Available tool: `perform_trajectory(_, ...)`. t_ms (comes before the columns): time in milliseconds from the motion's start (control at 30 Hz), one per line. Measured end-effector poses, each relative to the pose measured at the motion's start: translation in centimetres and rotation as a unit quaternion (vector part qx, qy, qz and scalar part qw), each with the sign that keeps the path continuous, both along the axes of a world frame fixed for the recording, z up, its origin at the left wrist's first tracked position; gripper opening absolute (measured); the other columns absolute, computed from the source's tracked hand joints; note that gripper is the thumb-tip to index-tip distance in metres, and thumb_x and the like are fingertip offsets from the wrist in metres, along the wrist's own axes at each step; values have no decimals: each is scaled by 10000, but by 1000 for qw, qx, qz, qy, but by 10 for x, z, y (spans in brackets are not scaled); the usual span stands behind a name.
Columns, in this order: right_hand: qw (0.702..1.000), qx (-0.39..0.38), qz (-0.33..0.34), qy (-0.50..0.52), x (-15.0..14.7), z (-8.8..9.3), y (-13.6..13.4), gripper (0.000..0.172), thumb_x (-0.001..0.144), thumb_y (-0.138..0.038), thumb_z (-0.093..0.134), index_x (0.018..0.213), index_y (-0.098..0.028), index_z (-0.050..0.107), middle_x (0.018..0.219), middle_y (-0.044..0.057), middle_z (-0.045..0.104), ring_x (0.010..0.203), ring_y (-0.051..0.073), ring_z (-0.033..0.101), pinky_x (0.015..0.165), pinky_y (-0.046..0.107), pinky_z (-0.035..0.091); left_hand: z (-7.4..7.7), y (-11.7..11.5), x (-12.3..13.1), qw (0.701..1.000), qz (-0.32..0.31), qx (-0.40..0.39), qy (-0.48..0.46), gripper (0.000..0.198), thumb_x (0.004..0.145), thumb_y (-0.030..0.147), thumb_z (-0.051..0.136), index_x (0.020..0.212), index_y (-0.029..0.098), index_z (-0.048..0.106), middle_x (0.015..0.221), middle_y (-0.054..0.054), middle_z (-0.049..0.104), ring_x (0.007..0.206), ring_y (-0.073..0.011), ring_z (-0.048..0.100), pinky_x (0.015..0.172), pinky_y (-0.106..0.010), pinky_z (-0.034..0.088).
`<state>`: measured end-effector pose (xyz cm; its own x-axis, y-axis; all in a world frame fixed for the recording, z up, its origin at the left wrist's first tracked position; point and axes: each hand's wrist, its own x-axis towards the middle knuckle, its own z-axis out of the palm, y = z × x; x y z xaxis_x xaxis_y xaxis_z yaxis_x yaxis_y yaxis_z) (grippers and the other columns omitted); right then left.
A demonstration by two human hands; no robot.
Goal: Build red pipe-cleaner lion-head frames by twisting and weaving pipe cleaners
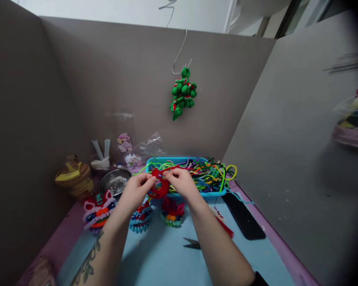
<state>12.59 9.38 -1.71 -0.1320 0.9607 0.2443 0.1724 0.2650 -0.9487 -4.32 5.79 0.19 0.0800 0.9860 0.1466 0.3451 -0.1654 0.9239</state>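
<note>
Between my two hands, above the front edge of the blue tray, is a red fuzzy piece (160,191) that looks bent from pipe cleaners into a loop. My left hand (139,190) pinches its left side between thumb and fingers. On the other side, my right hand (180,182) is closed on a red strand at its top. Below my hands sit two small fuzzy lion-like heads, a blue one (141,217) and a red-and-green one (173,213). A larger lilac-and-red head (99,210) stands left of my left forearm.
Colourful pipe cleaners fill the blue tray (193,194). Scissors (192,243) lie beside my right forearm, a black phone-like slab (244,216) farther right. A metal bowl (115,180) stands at left. Green knitted-looking ornaments (183,95) hang from a wire hook. Grey panels enclose three sides.
</note>
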Motion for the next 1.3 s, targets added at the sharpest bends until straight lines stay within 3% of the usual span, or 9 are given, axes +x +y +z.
perform_trajectory(167,982,144,-60,-106,27,17,-8,110,765,-272,605,754,-172,650,765,31,606,690,155,551,634,264,427,-1,3,-2,1000,21,2,17,330,754,457,550,605,164,516,563,35,440,549,-113,387,537,-228,295)
perform_trajectory(300,932,237,-82,-261,45,12,-1,272,772,-153,578,1026,-203,660,925,60,622,869,198,560,809,330,434,-2,3,-3,1000,-15,-8,-7,327,766,454,559,621,164,516,591,33,458,563,-111,398,554,-228,311)
perform_trajectory(533,929,180,-53,-319,56,-2,15,166,814,-169,543,729,-196,684,747,34,641,701,160,571,663,272,417,-2,2,-11,997,-62,-15,-48,329,801,445,562,632,170,499,598,38,441,557,-102,377,548,-226,302)
perform_trajectory(700,959,162,-64,-222,62,4,10,133,811,-212,548,865,-193,668,750,17,642,667,147,572,634,256,428,-4,3,-16,996,-65,-13,-54,336,809,450,572,630,173,507,598,40,449,558,-104,384,556,-228,298)
perform_trajectory(800,962,154,-40,-221,61,6,7,246,778,-216,583,1012,-188,652,703,-6,581,617,132,532,588,241,409,-4,3,-17,994,-67,-23,-80,324,806,443,591,647,163,550,616,31,489,581,-105,419,582,-223,325)
perform_trajectory(933,951,153,6,-267,57,7,5,123,769,-201,566,747,-181,685,673,3,571,608,121,502,582,241,374,-5,4,-19,983,-84,-56,-155,330,784,448,617,642,157,553,619,24,519,582,-103,445,590,-218,354)
perform_trajectory(1033,969,115,13,-220,55,9,3,131,773,-225,551,683,-175,632,639,-7,576,578,113,494,550,234,360,-3,3,-19,983,-86,-56,-149,335,791,462,596,650,163,545,614,22,524,568,-108,454,582,-226,372)
perform_trajectory(1167,992,99,-51,-53,54,15,-3,164,794,-337,560,739,-184,581,603,-24,552,539,108,497,518,229,382,3,-4,-9,993,1,106,57,268,837,403,542,685,184,572,628,3,561,592,-144,493,608,-262,402)
perform_trajectory(1300,976,142,-111,119,49,21,-13,164,785,-360,613,813,-201,585,658,-7,610,571,122,577,529,236,455,3,-9,3,911,34,354,210,140,841,277,542,759,206,631,765,-41,680,738,-182,589,913,-368,407)
